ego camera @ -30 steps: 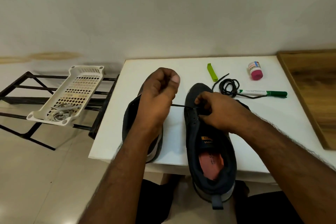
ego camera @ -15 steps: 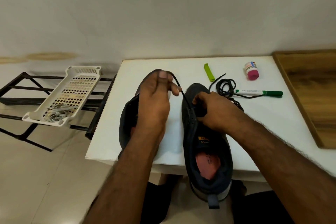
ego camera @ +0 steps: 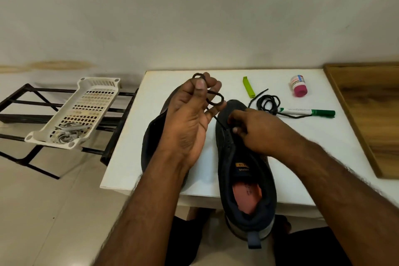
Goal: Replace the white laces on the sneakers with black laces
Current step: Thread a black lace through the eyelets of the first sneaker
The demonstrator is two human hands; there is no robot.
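The left hand [ego camera: 185, 123], raised palm-up over the table's [ego camera: 323, 157] left part, pinches the black lace [ego camera: 212, 98], looped about its fingers. From there the lace runs down taut to an eyelet of the right sneaker [ego camera: 244, 179], which overhangs the front edge. The right hand [ego camera: 257, 131] grips that sneaker's upper beside the eyelet.

It looked like a home: tiled floor [ego camera: 54, 211], plain wall [ego camera: 194, 17], a white surface [ego camera: 291, 147], and a black rack [ego camera: 23, 103] at nine o'clock.
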